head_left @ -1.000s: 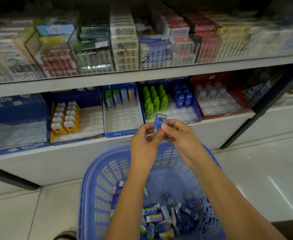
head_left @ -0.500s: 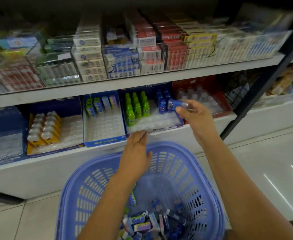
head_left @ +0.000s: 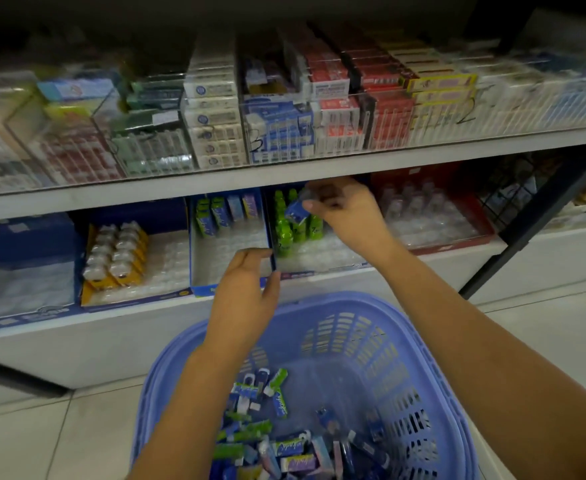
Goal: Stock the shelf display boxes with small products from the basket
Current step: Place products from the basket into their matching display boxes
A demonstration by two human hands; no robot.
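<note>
Two bare hands are working at the lower shelf (head_left: 405, 271) as I am watching through the head camera. The right hand (head_left: 348, 216) is reaching in under the upper shelf board and pinching a small blue pack (head_left: 295, 212) between thumb and fingertips. The pack is tilting in the air just above the green bottles (head_left: 286, 233), which are standing at the back of a blue box (head_left: 322, 269).

The left hand (head_left: 246, 292) is lying lower, at the front of the shelf, its fingers reaching forward and its thumb spreading apart from them. The fingertips are touching the front corner where this box is meeting a second box (head_left: 201, 289), which is carrying a short row of packs at its back. The dividing wall is running between thumb and fingers, and I cannot tell whether the hand is gripping it or only resting against it.

Below both forearms a blue basket (head_left: 419, 344) is showing, with a heap of small products (head_left: 284, 445) lying in its bottom.
</note>
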